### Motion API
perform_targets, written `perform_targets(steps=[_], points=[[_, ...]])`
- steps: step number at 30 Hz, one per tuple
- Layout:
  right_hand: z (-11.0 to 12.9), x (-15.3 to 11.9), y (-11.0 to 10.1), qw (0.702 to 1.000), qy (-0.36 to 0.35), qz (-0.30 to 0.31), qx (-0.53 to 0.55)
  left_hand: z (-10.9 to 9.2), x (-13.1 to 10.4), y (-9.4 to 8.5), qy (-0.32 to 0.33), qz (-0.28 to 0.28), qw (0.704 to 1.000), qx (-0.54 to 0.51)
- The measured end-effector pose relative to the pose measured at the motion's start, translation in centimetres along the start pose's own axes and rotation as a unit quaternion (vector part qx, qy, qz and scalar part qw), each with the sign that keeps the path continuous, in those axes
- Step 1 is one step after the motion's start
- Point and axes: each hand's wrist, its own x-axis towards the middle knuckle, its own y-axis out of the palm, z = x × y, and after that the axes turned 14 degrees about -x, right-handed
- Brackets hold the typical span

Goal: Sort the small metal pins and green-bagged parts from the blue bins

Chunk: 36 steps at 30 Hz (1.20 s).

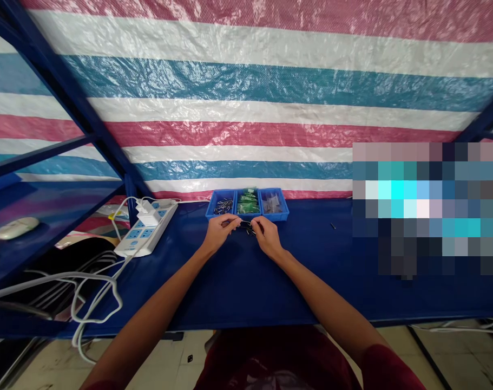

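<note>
On the table (238,287), a power strip (148,244) is lying near the back left corner; three bins (275,218) are sitting along the back edge. Your left hand (220,234) and right hand (269,236) are pinching narrowly, holding a thin piece (246,221), too small to identify, above dark parts (250,231) before the bins.
</note>
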Motion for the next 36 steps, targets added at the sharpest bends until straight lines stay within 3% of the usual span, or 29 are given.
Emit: perform_targets(steps=[15, 23, 28, 32, 36], points=[[0.4, 0.0, 0.1, 1.000, 0.008, 0.007, 0.029, -0.4, -0.3, 0.8, 0.013, -0.020, 1.000, -0.019], [0.4, -0.2, 0.2, 0.999, 0.026, 0.000, 0.035, 0.4, -0.1, 1.0, -0.024, -0.022, 0.994, -0.108], [0.1, -0.2, 0.2, 0.999, 0.019, -0.023, 0.017, 0.0, 0.1, 0.7, -0.010, -0.030, 0.992, -0.118], [0.0, -0.1, 0.1, 0.999, 0.032, -0.041, 0.010, -0.3, 0.2, 0.0, 0.015, -0.014, 1.000, -0.018], [0.0, -0.1, 0.0, 0.998, 0.033, -0.048, 0.004, -0.4, 0.1, -0.2, 0.036, 0.059, 0.992, 0.107]])
